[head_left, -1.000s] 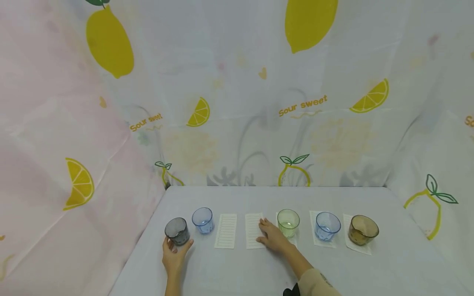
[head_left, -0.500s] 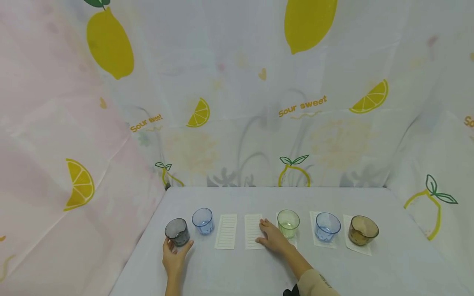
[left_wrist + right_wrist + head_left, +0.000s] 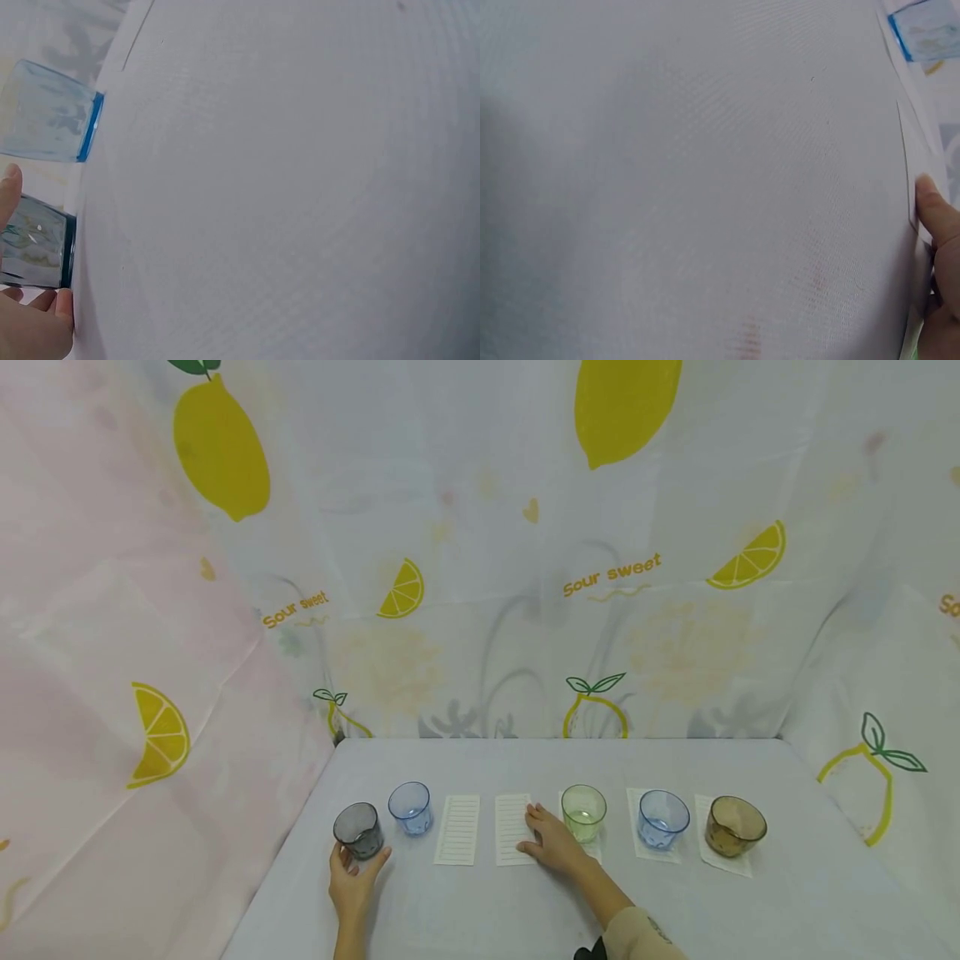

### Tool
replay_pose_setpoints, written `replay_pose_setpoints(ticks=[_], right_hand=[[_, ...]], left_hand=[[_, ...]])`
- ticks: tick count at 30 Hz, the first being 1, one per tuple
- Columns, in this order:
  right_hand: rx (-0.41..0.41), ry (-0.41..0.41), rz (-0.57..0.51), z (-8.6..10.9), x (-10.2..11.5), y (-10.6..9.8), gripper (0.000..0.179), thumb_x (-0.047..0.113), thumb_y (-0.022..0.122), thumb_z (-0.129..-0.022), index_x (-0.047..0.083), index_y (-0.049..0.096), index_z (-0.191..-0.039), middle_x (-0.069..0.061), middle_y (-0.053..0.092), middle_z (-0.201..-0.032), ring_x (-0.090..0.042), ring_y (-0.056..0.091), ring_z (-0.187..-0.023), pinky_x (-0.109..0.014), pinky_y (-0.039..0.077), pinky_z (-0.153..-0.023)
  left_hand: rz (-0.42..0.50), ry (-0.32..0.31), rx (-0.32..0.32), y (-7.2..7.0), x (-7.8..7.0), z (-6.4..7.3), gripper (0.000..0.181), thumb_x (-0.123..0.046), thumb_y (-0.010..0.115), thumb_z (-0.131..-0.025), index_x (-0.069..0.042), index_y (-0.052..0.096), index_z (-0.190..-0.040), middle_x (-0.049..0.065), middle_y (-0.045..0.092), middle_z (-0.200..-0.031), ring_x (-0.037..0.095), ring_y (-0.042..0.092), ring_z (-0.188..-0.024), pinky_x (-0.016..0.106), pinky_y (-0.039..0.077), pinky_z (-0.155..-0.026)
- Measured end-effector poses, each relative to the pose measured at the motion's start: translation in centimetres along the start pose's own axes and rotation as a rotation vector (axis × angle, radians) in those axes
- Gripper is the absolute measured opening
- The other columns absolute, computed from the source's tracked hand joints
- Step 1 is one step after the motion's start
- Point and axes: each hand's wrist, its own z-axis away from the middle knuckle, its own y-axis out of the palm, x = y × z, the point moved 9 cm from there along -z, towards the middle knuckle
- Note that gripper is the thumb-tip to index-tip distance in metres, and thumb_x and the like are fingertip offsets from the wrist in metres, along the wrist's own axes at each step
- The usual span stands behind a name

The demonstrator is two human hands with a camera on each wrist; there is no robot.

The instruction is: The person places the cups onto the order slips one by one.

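My left hand [image 3: 352, 887] holds the grey glass [image 3: 358, 831] low down, at the table's left side. In the left wrist view, the thumb [image 3: 10, 191] and fingers [image 3: 63, 304] lie on opposite sides of it. Just right of that glass stands a light blue glass [image 3: 411, 810]. My right hand [image 3: 557, 845] rests on the right part of a lined paper slip [image 3: 512, 831], its thumb near the lower edge and its fingers higher up. A green glass [image 3: 584, 810] stands on another slip, close beside this hand. In the right wrist view, the thumb [image 3: 932, 206] touches the paper.
Another lined slip [image 3: 457, 831] lies between the blue glass and the right hand's slip. To the right, a second blue glass [image 3: 663, 818] and a brown glass [image 3: 735, 827] stand on slips. Behind the white table [image 3: 480, 918] hangs a lemon-print cloth [image 3: 480, 552].
The slip under my right hand has shifted very slightly left since the first frame. Both hands and the glasses stay in place.
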Motion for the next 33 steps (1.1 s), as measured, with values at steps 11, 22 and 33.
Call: replay_pose_setpoints(ticks=[11,22,33], right_hand=[[-0.048,0.034,-0.053,-0.1,-0.7,0.2,0.059,0.022,0.075,-0.078,-0.015,0.055,-0.119,-0.028,0.051,-0.13,-0.045,0.042,-0.126,-0.053,0.035,-0.103],[-0.088,0.056,-0.126,-0.1,-1.0,0.1,0.06,0.019,0.077,-0.075,-0.016,0.055,-0.119,-0.029,0.051,-0.129,-0.045,0.041,-0.125,-0.054,0.033,-0.104],[-0.077,0.051,-0.129,-0.1,-0.9,0.2,0.059,0.018,0.076,-0.076,-0.017,0.054,-0.119,-0.03,0.05,-0.13,-0.046,0.04,-0.126,-0.054,0.032,-0.104]], left_hand=[[0.005,0.008,-0.007,-0.1,0.1,-0.3,0.093,-0.019,0.078,-0.076,0.009,0.02,-0.143,0.038,0.032,-0.139,0.049,0.034,-0.127,0.054,0.033,-0.105],[0.027,0.058,-0.025,-0.1,-0.1,-0.8,0.094,-0.019,0.079,-0.075,0.01,0.021,-0.143,0.039,0.035,-0.136,0.05,0.038,-0.124,0.056,0.036,-0.102],[0.03,0.031,-0.035,-0.2,-1.0,-1.1,0.093,-0.02,0.078,-0.076,0.007,0.021,-0.144,0.036,0.033,-0.139,0.049,0.036,-0.124,0.06,0.026,-0.106]])
